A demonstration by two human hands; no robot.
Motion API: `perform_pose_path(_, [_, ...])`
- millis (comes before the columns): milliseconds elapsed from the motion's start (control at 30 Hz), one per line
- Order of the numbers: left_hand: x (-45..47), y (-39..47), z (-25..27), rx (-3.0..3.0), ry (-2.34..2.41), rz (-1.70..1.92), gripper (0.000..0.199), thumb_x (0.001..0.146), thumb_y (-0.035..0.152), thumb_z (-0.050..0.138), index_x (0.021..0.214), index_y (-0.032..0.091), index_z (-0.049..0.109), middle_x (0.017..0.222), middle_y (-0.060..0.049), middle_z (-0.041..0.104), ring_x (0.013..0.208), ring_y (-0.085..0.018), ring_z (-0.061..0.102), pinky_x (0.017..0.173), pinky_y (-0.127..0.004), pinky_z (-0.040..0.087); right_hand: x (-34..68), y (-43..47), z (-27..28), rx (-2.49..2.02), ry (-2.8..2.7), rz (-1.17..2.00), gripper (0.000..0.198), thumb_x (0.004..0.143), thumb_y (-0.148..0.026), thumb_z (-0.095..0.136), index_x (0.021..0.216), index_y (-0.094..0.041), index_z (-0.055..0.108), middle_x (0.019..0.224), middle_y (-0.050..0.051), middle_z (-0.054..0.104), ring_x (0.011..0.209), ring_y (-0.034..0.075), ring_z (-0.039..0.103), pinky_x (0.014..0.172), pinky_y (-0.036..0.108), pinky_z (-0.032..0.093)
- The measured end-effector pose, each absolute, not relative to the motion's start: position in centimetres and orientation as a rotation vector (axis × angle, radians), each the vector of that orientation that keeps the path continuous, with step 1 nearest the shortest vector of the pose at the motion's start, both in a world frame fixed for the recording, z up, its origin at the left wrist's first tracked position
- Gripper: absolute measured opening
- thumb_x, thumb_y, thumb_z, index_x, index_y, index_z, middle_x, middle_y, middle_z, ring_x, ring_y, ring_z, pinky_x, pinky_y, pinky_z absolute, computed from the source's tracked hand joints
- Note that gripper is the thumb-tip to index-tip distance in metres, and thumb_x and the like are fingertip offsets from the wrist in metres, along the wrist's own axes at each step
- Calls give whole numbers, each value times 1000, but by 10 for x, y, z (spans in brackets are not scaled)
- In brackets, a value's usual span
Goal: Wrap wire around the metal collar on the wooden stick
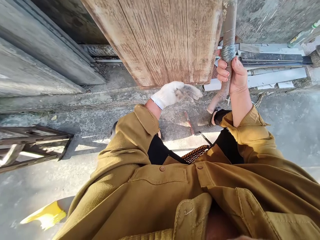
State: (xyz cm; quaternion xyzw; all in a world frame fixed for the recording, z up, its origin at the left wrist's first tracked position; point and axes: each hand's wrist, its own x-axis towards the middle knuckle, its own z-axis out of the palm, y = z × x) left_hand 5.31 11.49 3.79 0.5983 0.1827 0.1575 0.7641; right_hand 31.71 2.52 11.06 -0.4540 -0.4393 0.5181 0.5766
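Observation:
My right hand (pixel 236 75) is bare and wrapped round a smooth, bent wooden stick (pixel 229 25), just below a thick coil of thin metal wire (pixel 228 51) wound about it. The stick stands roughly upright, its lower end curving left towards the ground. My left hand (pixel 181 92), in a white glove with greyed fingers, hovers by the lower edge of a worn wooden panel (pixel 170 40). Its fingers stretch to the right, slightly bent and apart, with nothing visible in them. A fine strand of wire seems to run down from the stick near the panel's corner.
Loose boards and strips (pixel 275 78) lie along the wall at right, near a bottle (pixel 303 35). A red stick-like tool (pixel 189 123) lies on the ground between my feet. A wooden frame (pixel 35 143) stands at left, and a yellow object (pixel 47 215) lies below it.

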Motion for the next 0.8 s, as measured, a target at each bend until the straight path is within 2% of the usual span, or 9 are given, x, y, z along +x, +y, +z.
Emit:
perform_pose_path(100, [57,112,39,1196,351,314,63,95,74,59,96,15,80,99,-20,83,88,-30,80,75,-41,64,320,28,113,-1134,-981,1067,70,72,-78,82,119,-28,68,89,2,49,73,19,33,63,31,34])
perform_pose_path(233, [60,115,41,1178,389,512,44,85,52,89,98,12,79,94,-14,82,78,-19,76,72,-31,62,331,32,111,-845,-805,930,59,69,-71,86,117,-36,77,90,3,57,79,25,39,68,37,40])
perform_pose_path(333, [60,120,46,1161,417,575,35,92,44,85,95,9,79,81,-10,77,69,-16,72,69,-29,62,341,29,109,-773,-860,1013,54,68,-73,86,117,-51,78,85,5,63,99,34,47,83,42,37])
perform_pose_path(400, [56,123,50,1169,423,583,33,96,42,80,92,9,80,71,-6,72,64,-14,69,67,-29,61,346,26,110,-787,-945,1167,59,66,-78,85,120,-57,78,79,6,64,112,38,45,89,45,33])
perform_pose_path(533, [41,130,59,1350,499,509,26,90,35,86,84,11,80,52,1,56,50,-11,56,54,-24,52,354,26,109,-647,-1154,1525,66,68,-84,80,122,-46,81,74,8,58,110,37,42,90,44,31])
perform_pose_path(600, [32,132,59,1366,523,489,30,94,40,81,85,11,79,45,4,46,44,-11,49,52,-25,51,356,28,108,-469,-1238,1517,55,80,-79,78,121,-42,80,74,7,55,102,33,44,88,42,33])
perform_pose_path(667, [24,133,57,1323,531,479,35,98,45,75,91,11,80,43,6,41,41,-12,46,55,-29,54,357,28,106,-434,-1291,1359,47,90,-74,75,123,-40,77,76,5,53,94,30,46,84,39,37])
perform_pose_path(733, [17,134,51,1310,530,438,32,95,44,76,98,11,80,49,3,53,47,-14,55,62,-31,58,352,26,105,-623,-1329,1209,53,91,-79,72,124,-37,72,78,4,51,87,28,48,77,38,42])
perform_pose_path(800, [11,135,45,1354,520,387,29,86,37,82,102,12,79,68,-4,71,62,-16,67,71,-31,59,340,24,103,-845,-1341,1145,67,85,-89,70,124,-34,69,79,3,51,81,26,49,68,37,44])
